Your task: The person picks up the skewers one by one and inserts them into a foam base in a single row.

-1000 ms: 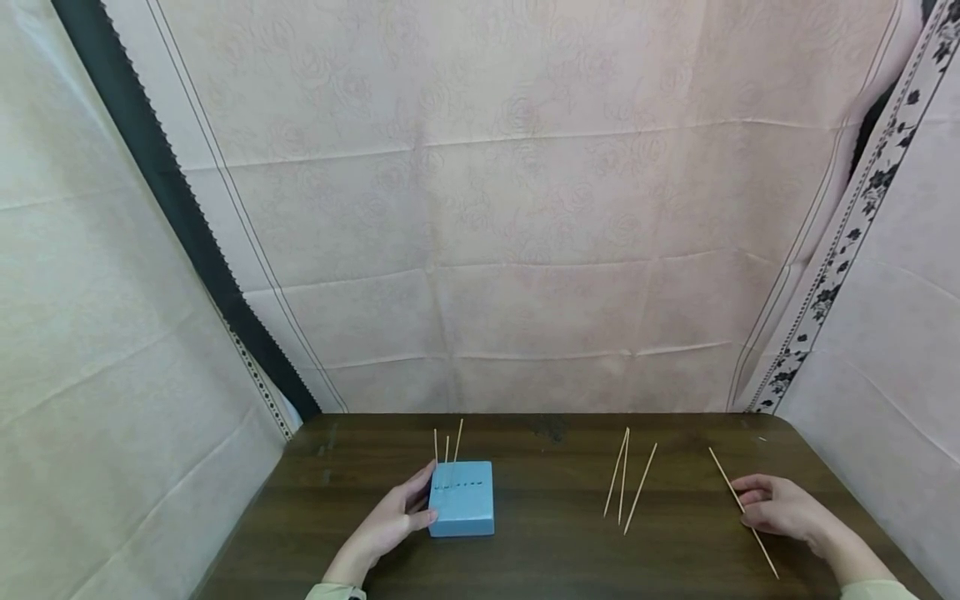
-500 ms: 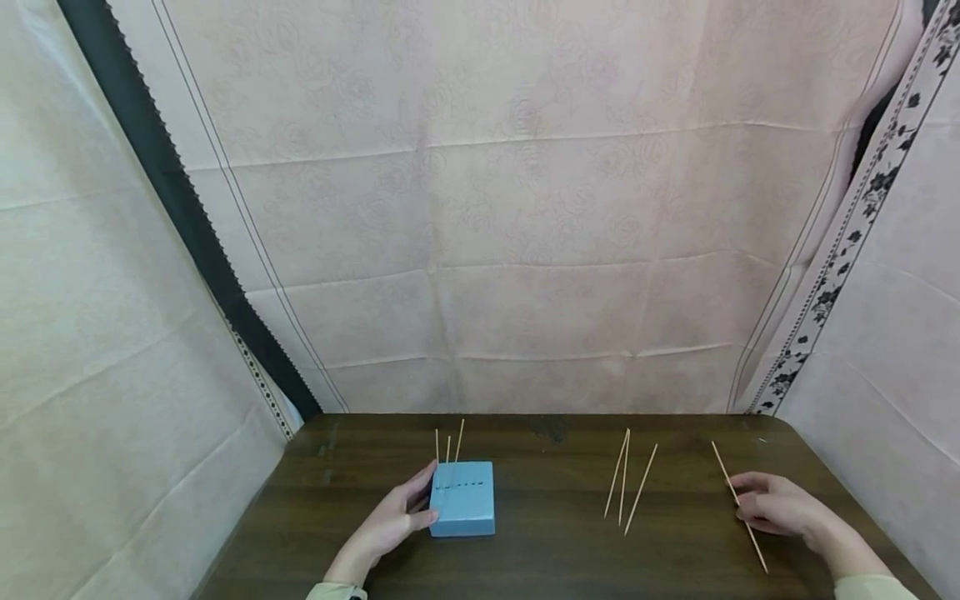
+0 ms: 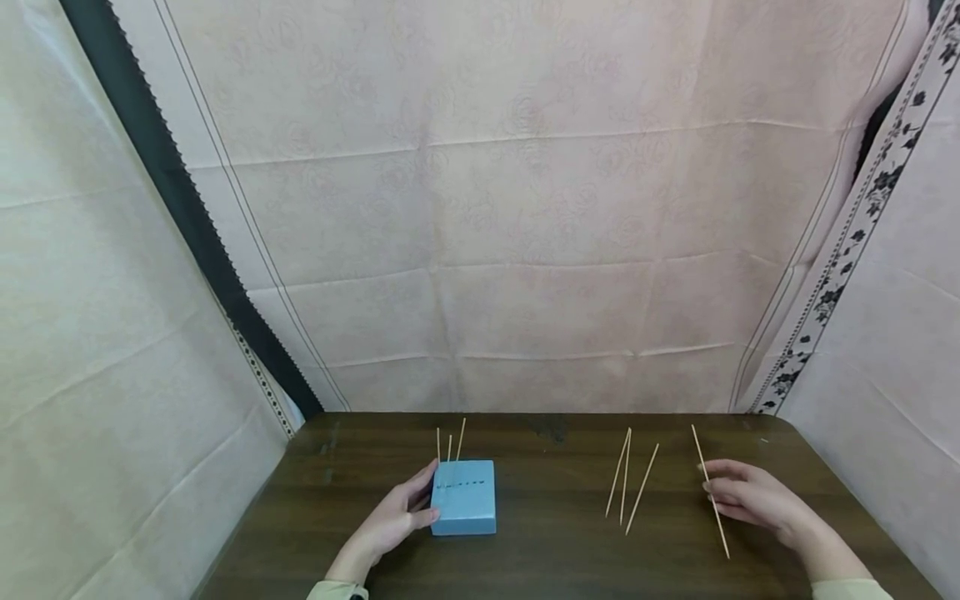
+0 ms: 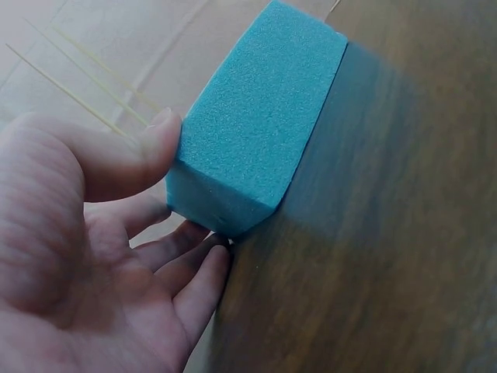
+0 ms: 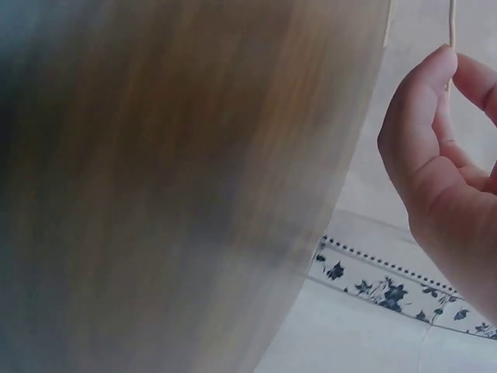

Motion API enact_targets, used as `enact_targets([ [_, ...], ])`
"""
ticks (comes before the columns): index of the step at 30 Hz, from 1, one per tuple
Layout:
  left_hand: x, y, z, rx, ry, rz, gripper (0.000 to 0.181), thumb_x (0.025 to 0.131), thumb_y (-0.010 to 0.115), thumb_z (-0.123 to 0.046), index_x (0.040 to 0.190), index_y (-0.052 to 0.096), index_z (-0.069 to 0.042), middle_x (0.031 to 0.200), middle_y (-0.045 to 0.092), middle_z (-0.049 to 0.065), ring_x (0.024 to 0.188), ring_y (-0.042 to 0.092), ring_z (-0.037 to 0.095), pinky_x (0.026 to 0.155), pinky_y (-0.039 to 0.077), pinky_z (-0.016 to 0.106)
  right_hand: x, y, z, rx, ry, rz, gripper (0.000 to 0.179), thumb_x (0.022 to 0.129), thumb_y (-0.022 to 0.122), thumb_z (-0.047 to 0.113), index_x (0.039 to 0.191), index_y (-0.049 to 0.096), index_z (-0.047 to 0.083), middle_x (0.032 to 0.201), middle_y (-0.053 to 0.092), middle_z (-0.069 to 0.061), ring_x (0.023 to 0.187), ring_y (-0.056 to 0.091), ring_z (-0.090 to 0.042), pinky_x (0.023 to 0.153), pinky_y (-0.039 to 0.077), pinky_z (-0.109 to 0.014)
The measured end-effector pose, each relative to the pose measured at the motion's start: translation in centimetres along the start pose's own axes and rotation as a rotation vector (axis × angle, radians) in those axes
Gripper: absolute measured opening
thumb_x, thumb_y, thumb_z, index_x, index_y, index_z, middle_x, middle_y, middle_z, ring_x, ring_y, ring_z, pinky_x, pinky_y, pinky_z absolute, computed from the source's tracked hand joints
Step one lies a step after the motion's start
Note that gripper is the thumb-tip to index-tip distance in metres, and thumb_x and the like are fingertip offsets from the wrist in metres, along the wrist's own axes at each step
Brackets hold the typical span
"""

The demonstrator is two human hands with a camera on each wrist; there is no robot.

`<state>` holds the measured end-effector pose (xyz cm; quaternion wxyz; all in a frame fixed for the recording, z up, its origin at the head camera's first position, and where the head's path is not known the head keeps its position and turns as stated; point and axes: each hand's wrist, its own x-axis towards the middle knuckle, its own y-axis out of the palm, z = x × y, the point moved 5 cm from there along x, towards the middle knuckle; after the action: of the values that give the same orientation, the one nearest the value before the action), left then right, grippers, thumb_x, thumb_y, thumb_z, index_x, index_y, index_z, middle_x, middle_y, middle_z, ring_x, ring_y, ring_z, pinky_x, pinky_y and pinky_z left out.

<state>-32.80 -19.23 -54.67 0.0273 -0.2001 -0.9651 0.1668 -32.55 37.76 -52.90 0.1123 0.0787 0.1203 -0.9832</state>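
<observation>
In the head view, my left hand (image 3: 393, 518) grips the left side of a light blue foam block (image 3: 465, 510) on the table. The left wrist view has the thumb on one edge of the block (image 4: 252, 109) and the fingertips at its lower edge. Three thin wooden skewers (image 3: 461, 438) stand up from the block's far left part, one leaning; a row of dark marks crosses its top. Over the table's right side, my right hand (image 3: 750, 500) pinches another skewer (image 3: 699, 451) between thumb and fingers. That skewer (image 5: 453, 23) is mostly cut off in the right wrist view.
Three loose skewers (image 3: 642, 489) lie on the dark wooden table (image 3: 547, 550) between the block and my right hand. Pale cloth (image 3: 525, 250) hangs behind the table and along both sides.
My right hand has moved left with the skewer, which has shifted left and away from me and turned slightly more upright in view. The left hand and block have stayed in place.
</observation>
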Motion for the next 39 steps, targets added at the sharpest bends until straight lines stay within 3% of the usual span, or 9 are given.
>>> enact_targets([
  [6, 0.0, 0.0, 0.0, 0.012, 0.006, -0.001, 0.085, 0.1, 0.073, -0.012, 0.169, 0.024, 0.0, 0.174, 0.019, 0.026, 0.159, 0.019, 0.046, 0.125, 0.026, 0.061, 0.4, 1.4, 1.1, 0.047, -0.034, -0.026, 0.043, 0.107, 0.065, 0.014, 0.141, 0.054, -0.01, 0.115, 0.071, -0.007, 0.101, 0.073, -0.016, 0.087, 0.063, -0.031],
  [13, 0.1, -0.1, 0.1, 0.009, 0.003, 0.0, 0.086, 0.1, 0.074, -0.013, 0.169, 0.024, -0.001, 0.174, 0.019, 0.026, 0.159, 0.019, 0.047, 0.125, 0.026, 0.061, 0.6, 3.8, 3.3, 0.14, -0.097, -0.049, 0.023, 0.108, 0.064, 0.011, 0.13, 0.066, 0.013, 0.115, 0.069, -0.003, 0.103, 0.072, -0.014, 0.091, 0.062, -0.03],
  [22, 0.1, -0.1, 0.1, -0.008, -0.004, 0.007, 0.084, 0.101, 0.071, -0.01, 0.169, 0.024, -0.001, 0.174, 0.018, 0.028, 0.159, 0.018, 0.048, 0.124, 0.028, 0.062, 1.2, 8.5, 6.5, 0.277, -0.136, -0.102, 0.019, 0.108, 0.064, 0.011, 0.126, 0.064, 0.013, 0.113, 0.064, -0.005, 0.102, 0.07, -0.018, 0.092, 0.062, -0.031],
  [29, 0.0, 0.2, 0.5, -0.007, -0.013, -0.001, 0.083, 0.101, 0.071, -0.01, 0.169, 0.025, -0.001, 0.173, 0.019, 0.029, 0.158, 0.02, 0.05, 0.124, 0.029, 0.063, 2.4, 11.3, 8.0, 0.376, -0.176, -0.105, 0.013, 0.108, 0.062, 0.007, 0.12, 0.064, 0.011, 0.105, 0.067, -0.004, 0.095, 0.071, -0.017, 0.09, 0.063, -0.031],
  [39, -0.1, 0.2, -0.1, -0.008, -0.005, -0.002, 0.084, 0.1, 0.072, -0.01, 0.168, 0.023, 0.001, 0.173, 0.018, 0.03, 0.158, 0.018, 0.051, 0.124, 0.027, 0.063, 4.0, 15.2, 11.0, 0.513, -0.203, -0.179, 0.008, 0.11, 0.061, 0.013, 0.114, 0.063, 0.006, 0.098, 0.072, -0.002, 0.094, 0.075, -0.019, 0.088, 0.064, -0.032],
])
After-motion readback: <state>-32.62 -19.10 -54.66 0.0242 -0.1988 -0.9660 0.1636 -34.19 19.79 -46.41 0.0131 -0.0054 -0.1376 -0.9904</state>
